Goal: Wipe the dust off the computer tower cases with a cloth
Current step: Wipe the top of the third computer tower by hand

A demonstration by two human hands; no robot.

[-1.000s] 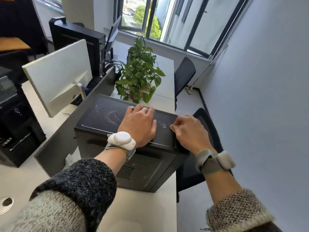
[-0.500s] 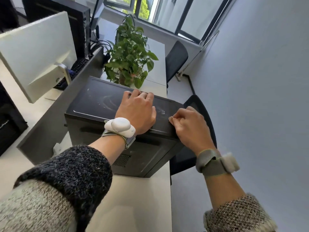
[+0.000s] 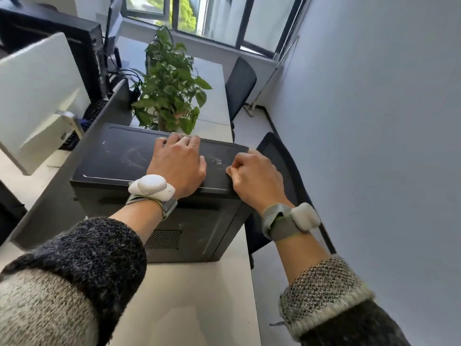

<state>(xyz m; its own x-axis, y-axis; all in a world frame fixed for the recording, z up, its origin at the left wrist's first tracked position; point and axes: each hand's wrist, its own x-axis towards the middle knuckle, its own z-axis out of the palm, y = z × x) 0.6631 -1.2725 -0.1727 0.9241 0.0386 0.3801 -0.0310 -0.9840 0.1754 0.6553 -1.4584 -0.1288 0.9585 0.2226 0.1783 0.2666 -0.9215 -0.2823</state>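
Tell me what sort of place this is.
Most likely an office: a tower stands on a desk, a monitor is to its left, and office chairs stand near the wall.

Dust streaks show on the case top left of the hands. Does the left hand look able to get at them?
Probably yes: the left hand lies on the case right beside the streaks, nothing between.

place: office | desk [image 3: 189,295] | monitor [image 3: 37,96] | chair [image 3: 239,83] | computer tower case [image 3: 119,156]
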